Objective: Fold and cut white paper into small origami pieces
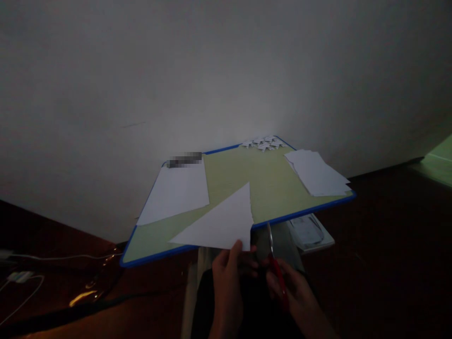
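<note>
Between the thumb and fingers of my left hand [229, 268] is a white sheet of paper [222, 219], roughly triangular, with a ragged right edge. It reaches over the front edge of the table [270, 183]. My right hand [291, 287] is closed around the red handles of a pair of scissors [277, 273]. The blades point up and away from me, just right of the paper and apart from it. Dim light makes it hard to see how far the blades are parted.
A stack of white paper [318, 173] lies on the table's right side, and white sheets [176, 188] lie on its left. Several small folded paper pieces [264, 142] sit at the back, by the wall [226, 70]. Below the table are a book-like item [310, 233] and cables [63, 257].
</note>
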{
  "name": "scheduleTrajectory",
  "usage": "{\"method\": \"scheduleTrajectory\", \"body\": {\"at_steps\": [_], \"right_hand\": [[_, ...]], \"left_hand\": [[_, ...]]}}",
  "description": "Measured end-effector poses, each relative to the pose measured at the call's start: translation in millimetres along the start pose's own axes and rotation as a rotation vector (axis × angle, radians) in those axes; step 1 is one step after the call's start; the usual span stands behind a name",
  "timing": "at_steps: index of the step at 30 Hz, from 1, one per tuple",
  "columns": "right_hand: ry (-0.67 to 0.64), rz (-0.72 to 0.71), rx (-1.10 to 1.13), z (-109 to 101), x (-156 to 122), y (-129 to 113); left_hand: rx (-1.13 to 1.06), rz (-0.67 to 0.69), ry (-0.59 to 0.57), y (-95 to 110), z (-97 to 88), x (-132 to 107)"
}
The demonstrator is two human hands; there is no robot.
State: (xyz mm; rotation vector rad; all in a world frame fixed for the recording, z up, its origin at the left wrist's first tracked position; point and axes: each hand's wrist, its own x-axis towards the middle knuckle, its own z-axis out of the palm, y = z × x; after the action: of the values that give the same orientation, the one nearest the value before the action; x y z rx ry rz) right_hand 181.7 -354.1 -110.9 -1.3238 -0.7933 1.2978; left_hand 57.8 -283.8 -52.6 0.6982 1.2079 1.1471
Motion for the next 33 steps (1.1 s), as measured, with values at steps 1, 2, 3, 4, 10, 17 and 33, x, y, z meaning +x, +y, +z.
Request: {"method": "scheduleTrajectory", "body": {"at_steps": [1, 2, 3, 4, 10, 17, 33], "right_hand": [[0.006, 0.015, 0.003, -1, -2, 2], [0.005, 0.030, 0.001, -3, -4, 4], [-0.005, 0.044, -0.006, -4, -6, 6], [-0.024, 0.058, -0.017, -5, -8, 9], [-0.101, 0.068, -0.015, -6, -19, 19], [-0.156, 0.074, -0.047, -2, -24, 1], [-0.132, 0.063, -0.059, 9, -16, -11]], "left_hand": [[0.019, 0.008, -0.006, -2, -2.6, -3], [0.042, 0.009, -0.018, -4, -4.8, -5], [0.064, 0.008, -0.029, -5, -6.5, -7], [0.082, 0.003, -0.036, -6, -7.5, -8], [0.140, 0.006, -0.035, -4, -3.3, -4], [0.212, 0.031, -0.070, -10, -4.7, -12], [0.188, -0.053, -0.057, -29, -9.7, -16]]}}
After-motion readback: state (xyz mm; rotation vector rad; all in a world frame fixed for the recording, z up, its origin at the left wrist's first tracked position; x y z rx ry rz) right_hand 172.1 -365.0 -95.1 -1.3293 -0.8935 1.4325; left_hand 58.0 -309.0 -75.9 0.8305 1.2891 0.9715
